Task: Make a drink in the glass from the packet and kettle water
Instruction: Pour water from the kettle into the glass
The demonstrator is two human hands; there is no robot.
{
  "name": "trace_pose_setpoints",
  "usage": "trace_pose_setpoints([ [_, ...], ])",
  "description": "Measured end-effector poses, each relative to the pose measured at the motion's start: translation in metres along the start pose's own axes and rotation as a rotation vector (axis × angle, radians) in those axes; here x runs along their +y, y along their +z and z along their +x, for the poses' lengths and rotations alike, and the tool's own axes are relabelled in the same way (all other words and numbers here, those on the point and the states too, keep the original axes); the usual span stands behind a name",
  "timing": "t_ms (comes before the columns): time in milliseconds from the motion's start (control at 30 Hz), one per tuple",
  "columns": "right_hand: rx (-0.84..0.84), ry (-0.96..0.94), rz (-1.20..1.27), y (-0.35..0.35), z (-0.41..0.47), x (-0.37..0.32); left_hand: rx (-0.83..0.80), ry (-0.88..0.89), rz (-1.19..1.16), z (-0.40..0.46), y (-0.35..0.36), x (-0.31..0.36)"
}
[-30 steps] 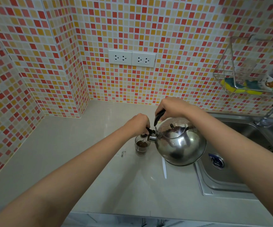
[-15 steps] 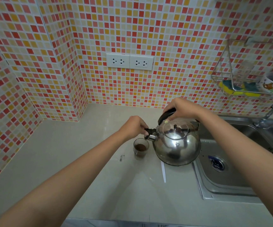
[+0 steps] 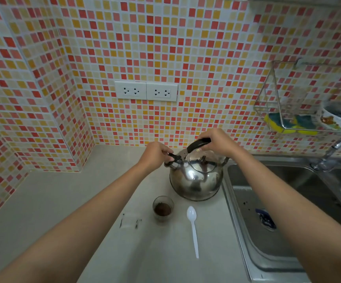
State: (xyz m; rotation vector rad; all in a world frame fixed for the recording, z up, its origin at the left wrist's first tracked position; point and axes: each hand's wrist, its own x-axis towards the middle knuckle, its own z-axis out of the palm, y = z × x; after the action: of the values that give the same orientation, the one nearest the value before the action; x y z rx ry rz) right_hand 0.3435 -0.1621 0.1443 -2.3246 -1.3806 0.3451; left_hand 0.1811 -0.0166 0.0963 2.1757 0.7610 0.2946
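A shiny steel kettle stands upright on the pale counter, behind the glass. My right hand grips its black top handle. My left hand pinches the black cap at the spout on the kettle's left side. The small clear glass sits in front of the kettle and holds dark brown contents. A torn clear packet lies flat just left of the glass. A white plastic spoon lies to the glass's right, bowl pointing away from me.
A steel sink adjoins the counter on the right, with a tap behind it. A wire rack on the tiled wall holds sponges and a bowl. Two double sockets sit on the back wall.
The kettle was tilted with its spout over the glass; it has come upright and moved back, and now stands on the counter behind the glass. Both hands stayed on it. The spoon now shows in full.
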Motion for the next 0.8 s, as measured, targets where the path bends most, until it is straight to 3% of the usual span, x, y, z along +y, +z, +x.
trace_pose_setpoints([
  [267, 0.084, 0.066, 0.072, 0.026, 0.036, 0.038, -0.007, -0.091, 0.032, 0.045, 0.025, -0.005],
  [800, 0.059, 0.146, 0.121, 0.041, 0.053, 0.062, -0.033, -0.105, 0.083, 0.076, 0.055, -0.020],
])
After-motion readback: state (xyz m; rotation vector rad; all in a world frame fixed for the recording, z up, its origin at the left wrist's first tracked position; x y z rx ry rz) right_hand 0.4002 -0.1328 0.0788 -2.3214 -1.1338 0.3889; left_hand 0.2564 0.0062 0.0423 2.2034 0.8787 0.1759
